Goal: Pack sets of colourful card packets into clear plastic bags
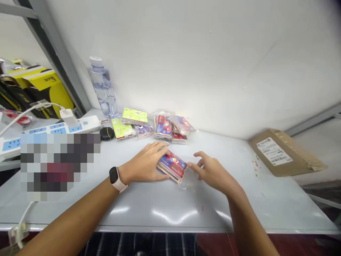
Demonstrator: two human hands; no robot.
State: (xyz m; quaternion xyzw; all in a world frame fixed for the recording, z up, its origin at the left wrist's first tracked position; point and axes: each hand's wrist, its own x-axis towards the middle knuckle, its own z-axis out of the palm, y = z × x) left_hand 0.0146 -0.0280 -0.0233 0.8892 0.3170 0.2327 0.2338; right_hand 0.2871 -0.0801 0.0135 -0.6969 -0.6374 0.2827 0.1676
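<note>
My left hand (151,161), with a watch on its wrist, grips a red and blue stack of printed cards (176,163) by its left end. The stack rests at a slant on the grey table, and clear plastic wrap (188,181) sticks out past its right end. Just right of the stack is my right hand (209,169), thumb and fingers apart, holding nothing. Its thumb tip is close to the stack's corner; whether it touches the plastic I cannot tell.
Behind lie wrapped red and blue packs (163,126) and green packs (135,115). A water bottle (103,89), a round black case (107,133) and a white power strip (89,123) are at left. A cardboard box (285,153) sits at right, near small scraps (256,164).
</note>
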